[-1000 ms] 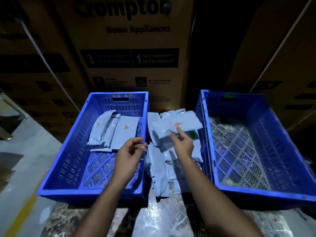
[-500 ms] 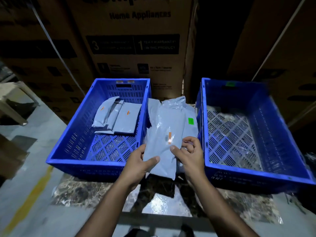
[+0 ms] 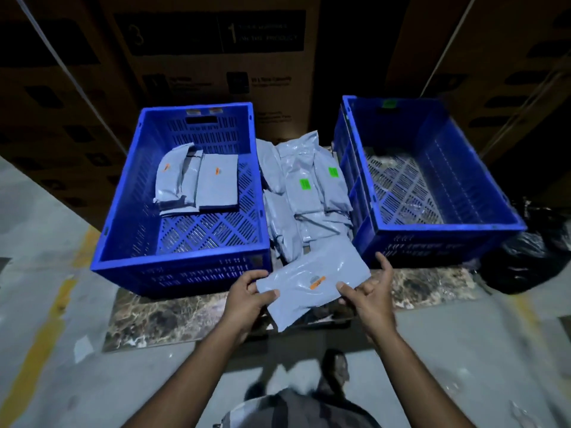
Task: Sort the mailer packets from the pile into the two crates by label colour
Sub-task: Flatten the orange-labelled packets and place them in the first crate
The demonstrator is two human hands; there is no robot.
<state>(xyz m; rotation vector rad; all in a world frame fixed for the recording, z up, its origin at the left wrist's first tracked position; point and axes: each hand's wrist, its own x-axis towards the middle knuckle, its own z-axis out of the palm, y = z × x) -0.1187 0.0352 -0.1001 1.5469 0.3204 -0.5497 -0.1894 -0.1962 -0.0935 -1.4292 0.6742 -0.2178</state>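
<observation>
Stacked brown cardboard cartons (image 3: 216, 57) fill the dim background, their print mostly blurred; only a large "3" and "1" in a dark band can be read. On the grey concrete floor (image 3: 46, 304), over a mottled marble-patterned slab (image 3: 160, 319), stand two blue perforated plastic crates. The left crate (image 3: 123, 193) holds a few grey plastic mailer packets (image 3: 197, 183) lying flat near its far wall, two showing small orange labels. The right crate (image 3: 432, 230) shows only its lattice bottom, with a green tag on its far rim. Between the crates lies the pile of grey mailer packets (image 3: 306, 199), two with green labels facing up. In front of the pile, one grey packet with an orange label (image 3: 312, 285) is held above the slab: the left hand (image 3: 247, 298) pinches its left edge, thumb on top, and the right hand (image 3: 370, 295) grips its right edge with the thumb on top and fingers loosely spread behind. The label's writing is too small to read. A black plastic bag (image 3: 525, 257) sits beside the right crate, partly lost in shadow.
</observation>
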